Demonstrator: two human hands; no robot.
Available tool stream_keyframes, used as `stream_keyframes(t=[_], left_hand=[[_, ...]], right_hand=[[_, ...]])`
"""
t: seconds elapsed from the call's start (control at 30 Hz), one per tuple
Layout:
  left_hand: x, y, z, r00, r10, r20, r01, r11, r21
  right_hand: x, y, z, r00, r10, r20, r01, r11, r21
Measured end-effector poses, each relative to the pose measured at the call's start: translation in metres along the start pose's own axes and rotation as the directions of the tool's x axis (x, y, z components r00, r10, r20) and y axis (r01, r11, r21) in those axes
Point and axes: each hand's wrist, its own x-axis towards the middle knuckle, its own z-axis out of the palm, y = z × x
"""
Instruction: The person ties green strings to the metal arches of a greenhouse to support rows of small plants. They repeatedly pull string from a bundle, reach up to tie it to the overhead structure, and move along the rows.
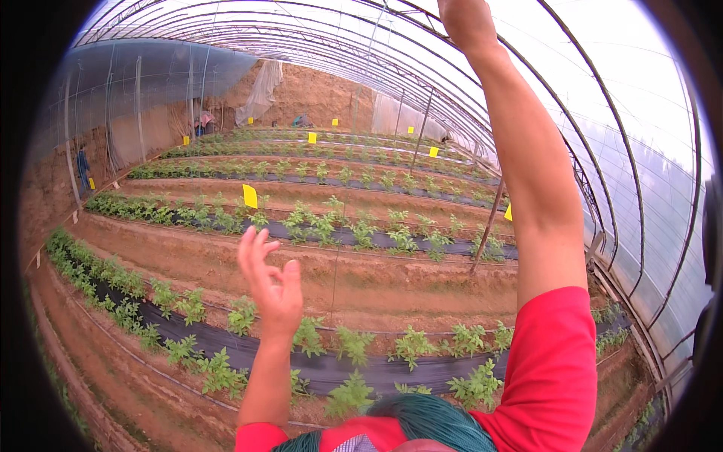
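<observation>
My left hand (272, 277) is raised in front of me, palm turned up, its fingers apart and slightly bent, with nothing in it. My right hand (467, 25) reaches up to the top edge of the view near the metal roof arches (429, 20); its fingers are cut off, so what it holds or touches is hidden. A bundle of dark green twine (432, 421) hangs around my neck over a red shirt. Below my hands, young green tomato-like plants (350, 394) stand along black plastic mulch film (333, 370). A thin string (336, 271) hangs down between my arms.
More plant rows (322, 226) run across the greenhouse, separated by bare soil ridges (395, 285). Yellow sticky cards (249, 196) hang above them. A slanted rusty pole (487, 229) stands beside my right arm. Clear film (655, 152) covers the right side; an earthen wall (316, 93) closes the far end.
</observation>
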Motion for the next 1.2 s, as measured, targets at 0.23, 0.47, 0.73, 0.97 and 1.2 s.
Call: stream_keyframes(t=[0.23, 0.47, 0.73, 0.97, 1.2], left_hand=[[0.007, -0.002, 0.075, 0.652, -0.306, 0.694, 0.746, 0.425, -0.513], [-0.023, 0.015, 0.097, 0.730, -0.224, 0.646, 0.660, 0.474, -0.582], [-0.014, 0.028, 0.083, 0.738, -0.196, 0.646, 0.599, 0.631, -0.493], [-0.035, 0.018, 0.080, 0.704, -0.215, 0.677, 0.619, 0.652, -0.438], [-0.046, 0.028, 0.073, 0.749, -0.145, 0.647, 0.546, 0.688, -0.478]], right_hand=[[0.006, 0.000, -0.013, 0.997, 0.068, -0.026, -0.062, 0.980, 0.187], [0.019, 0.020, -0.021, 0.983, -0.119, -0.140, 0.132, 0.987, 0.087], [0.051, -0.025, -0.103, 0.744, 0.305, 0.594, -0.517, 0.827, 0.223], [0.101, 0.001, -0.075, 0.866, -0.364, 0.342, 0.476, 0.809, -0.343], [0.074, -0.023, -0.023, 0.990, 0.029, 0.142, -0.054, 0.982, 0.180]])
